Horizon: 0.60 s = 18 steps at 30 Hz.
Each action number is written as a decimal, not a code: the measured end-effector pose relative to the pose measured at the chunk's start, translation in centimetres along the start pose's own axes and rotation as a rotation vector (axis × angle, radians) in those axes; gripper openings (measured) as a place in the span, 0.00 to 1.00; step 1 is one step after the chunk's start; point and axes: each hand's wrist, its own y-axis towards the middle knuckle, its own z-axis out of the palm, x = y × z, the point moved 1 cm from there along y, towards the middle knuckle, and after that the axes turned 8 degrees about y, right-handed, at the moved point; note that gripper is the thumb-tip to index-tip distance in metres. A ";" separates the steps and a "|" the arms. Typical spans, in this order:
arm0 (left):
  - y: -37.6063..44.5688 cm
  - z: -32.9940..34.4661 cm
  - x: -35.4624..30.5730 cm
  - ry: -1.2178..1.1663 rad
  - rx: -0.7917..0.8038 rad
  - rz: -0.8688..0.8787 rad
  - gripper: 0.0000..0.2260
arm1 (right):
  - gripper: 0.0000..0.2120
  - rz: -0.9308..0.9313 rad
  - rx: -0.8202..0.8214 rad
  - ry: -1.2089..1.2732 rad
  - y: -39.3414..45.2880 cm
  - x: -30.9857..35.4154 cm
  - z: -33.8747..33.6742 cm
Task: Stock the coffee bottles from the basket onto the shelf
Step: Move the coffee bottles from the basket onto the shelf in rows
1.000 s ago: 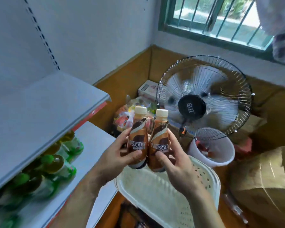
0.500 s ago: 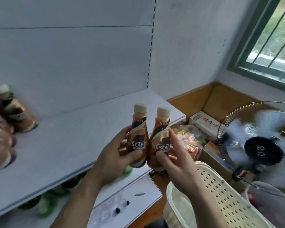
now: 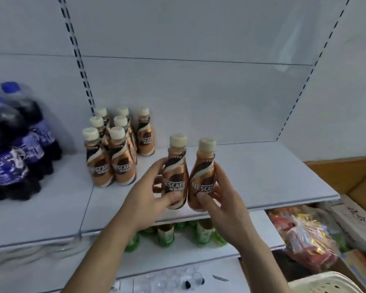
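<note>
My left hand (image 3: pixel 145 195) grips a brown Nescafe coffee bottle (image 3: pixel 176 168) with a cream cap. My right hand (image 3: pixel 222 206) grips a second coffee bottle (image 3: pixel 203 168) beside it; the two bottles touch at their bases. Both are held upright over the front of the white shelf (image 3: pixel 251 176). Several coffee bottles (image 3: pixel 114 149) stand grouped on the shelf to the left, near the back panel. A corner of the cream basket (image 3: pixel 321 282) shows at the bottom right.
Dark soda bottles with blue labels (image 3: pixel 15 149) fill the shelf's left end. Green bottles (image 3: pixel 167 233) stand on the lower shelf. Bagged snacks (image 3: pixel 309 235) and a box lie to the right, below shelf level.
The view has swung left from the fan and basket to face the shelf. Both hands still hold the two bottles, which now hover over the shelf near the standing group.
</note>
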 end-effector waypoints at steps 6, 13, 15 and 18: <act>0.4 -1.2 1.9 0.016 -0.143 -0.054 0.40 | 0.36 0.013 0.079 0.005 3.5 -1.8 2.8; 1.7 -0.4 3.5 0.048 -0.171 -0.092 0.40 | 0.36 -0.029 0.141 0.040 6.2 -4.2 3.7; 2.1 -0.3 3.6 0.085 -0.185 -0.082 0.40 | 0.36 -0.039 0.145 0.055 6.8 -4.7 3.8; 2.6 -0.3 3.5 0.156 -0.191 -0.055 0.39 | 0.36 -0.055 0.157 0.062 7.1 -5.4 3.9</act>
